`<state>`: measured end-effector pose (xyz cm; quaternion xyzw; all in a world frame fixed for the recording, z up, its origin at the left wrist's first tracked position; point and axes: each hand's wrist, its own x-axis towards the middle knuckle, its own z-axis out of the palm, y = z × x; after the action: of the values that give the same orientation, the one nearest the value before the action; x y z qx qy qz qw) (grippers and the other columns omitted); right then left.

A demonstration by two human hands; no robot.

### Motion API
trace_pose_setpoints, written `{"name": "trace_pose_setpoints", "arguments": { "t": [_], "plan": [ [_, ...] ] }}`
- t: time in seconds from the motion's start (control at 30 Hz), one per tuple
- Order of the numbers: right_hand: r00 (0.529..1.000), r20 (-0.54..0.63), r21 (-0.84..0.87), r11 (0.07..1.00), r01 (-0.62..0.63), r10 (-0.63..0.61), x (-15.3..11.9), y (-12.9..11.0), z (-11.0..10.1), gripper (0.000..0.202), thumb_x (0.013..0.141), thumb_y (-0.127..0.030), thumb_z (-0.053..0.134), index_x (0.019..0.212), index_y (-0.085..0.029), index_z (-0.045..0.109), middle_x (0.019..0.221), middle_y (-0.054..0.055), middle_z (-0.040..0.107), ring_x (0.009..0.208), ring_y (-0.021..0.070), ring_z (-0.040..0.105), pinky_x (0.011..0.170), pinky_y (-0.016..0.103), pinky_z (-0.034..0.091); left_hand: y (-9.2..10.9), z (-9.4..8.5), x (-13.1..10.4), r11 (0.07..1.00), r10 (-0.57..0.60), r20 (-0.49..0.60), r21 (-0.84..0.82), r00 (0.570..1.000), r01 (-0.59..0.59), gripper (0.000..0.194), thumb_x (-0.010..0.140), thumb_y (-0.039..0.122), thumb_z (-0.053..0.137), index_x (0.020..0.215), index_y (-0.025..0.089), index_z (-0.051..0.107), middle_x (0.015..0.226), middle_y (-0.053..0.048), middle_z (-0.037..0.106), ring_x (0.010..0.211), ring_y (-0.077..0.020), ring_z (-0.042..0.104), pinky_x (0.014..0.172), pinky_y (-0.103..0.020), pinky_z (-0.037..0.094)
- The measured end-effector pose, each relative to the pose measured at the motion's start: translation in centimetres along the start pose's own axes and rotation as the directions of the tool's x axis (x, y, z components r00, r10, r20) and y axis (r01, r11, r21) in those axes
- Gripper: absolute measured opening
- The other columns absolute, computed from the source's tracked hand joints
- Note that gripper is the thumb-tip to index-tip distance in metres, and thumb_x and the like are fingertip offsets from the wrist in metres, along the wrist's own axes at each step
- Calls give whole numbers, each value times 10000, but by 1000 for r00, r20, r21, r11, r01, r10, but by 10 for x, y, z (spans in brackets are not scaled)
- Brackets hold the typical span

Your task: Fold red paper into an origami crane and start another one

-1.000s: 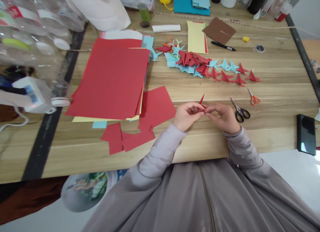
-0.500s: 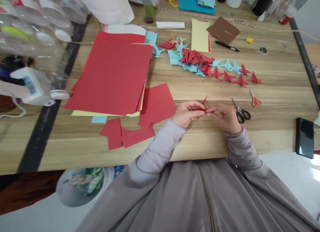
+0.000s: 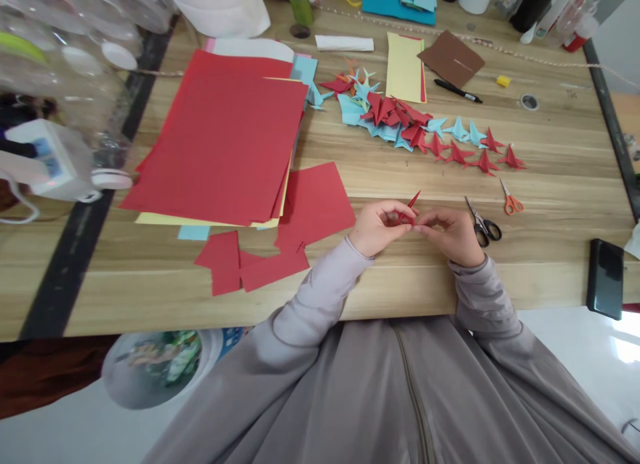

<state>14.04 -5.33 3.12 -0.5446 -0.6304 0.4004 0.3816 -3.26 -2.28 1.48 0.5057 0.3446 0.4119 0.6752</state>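
Note:
Over the table's near side, my left hand point(image 3: 377, 227) is closed on a small red paper crane point(image 3: 414, 199), with one thin point sticking up between the hands. My right hand point(image 3: 453, 236) pinches the same folded piece at its right end, thumb against forefinger. Fingers cover most of it. Beyond the hands lies a heap of finished red paper cranes point(image 3: 383, 111) and light blue cranes point(image 3: 457, 128). Black-handled scissors point(image 3: 485, 227) lie just right of my right hand, with orange-handled scissors point(image 3: 511, 201) farther off.
A stack of red paper sheets point(image 3: 220, 144) fills the left side, with cut red pieces point(image 3: 273, 269) before it. Yellow paper point(image 3: 404, 67), brown paper point(image 3: 453, 56) and a black pen point(image 3: 457, 91) lie at the back. A phone point(image 3: 605, 277) rests at the right edge.
The fingers have shifted slightly on the red paper crane, and its point leans a little farther right. My view has tilted slightly; the things on the table lie as before.

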Motion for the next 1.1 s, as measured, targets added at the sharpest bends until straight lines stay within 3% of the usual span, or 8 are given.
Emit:
{"name": "trace_pose_setpoints", "arguments": {
  "t": [0.37,0.5,0.73,0.9,1.1],
  "plan": [
    [984,125,93,986,-139,127,1,5,0,234,699,-371,744,674,-154,663,641,22,668,596,137,610,599,274,502,-4,4,-1,986,110,1,127,994,-110,109,641,114,672,741,149,695,887,-79,733,886,-181,677,835,-339,526],
    [984,131,98,986,-134,121,1,5,-2,216,695,-354,748,679,-158,660,650,21,671,614,137,619,619,278,512,-3,3,0,995,61,-19,82,998,-59,124,619,125,691,741,145,696,873,-76,733,829,-168,676,798,-321,531],
    [992,87,180,978,-101,86,0,1,-4,248,658,-368,788,746,-168,669,719,23,689,648,138,632,642,282,529,4,2,1,995,-96,-48,-33,994,94,189,562,155,728,748,144,698,783,-52,715,578,-93,599,465,-184,419],
    [994,109,229,972,-46,21,0,0,-2,212,699,-361,769,785,-180,699,776,31,714,714,146,657,708,292,539,2,1,1,994,-103,-35,-30,994,102,197,568,155,727,763,143,695,754,-43,702,560,-91,581,471,-199,417],
    [990,137,183,981,-60,35,1,3,-3,219,717,-393,750,769,-184,713,759,32,713,710,152,653,715,305,532,2,0,0,997,-77,-22,16,997,78,188,590,147,712,776,140,694,794,-56,710,607,-106,613,522,-216,452]
  ]
}}
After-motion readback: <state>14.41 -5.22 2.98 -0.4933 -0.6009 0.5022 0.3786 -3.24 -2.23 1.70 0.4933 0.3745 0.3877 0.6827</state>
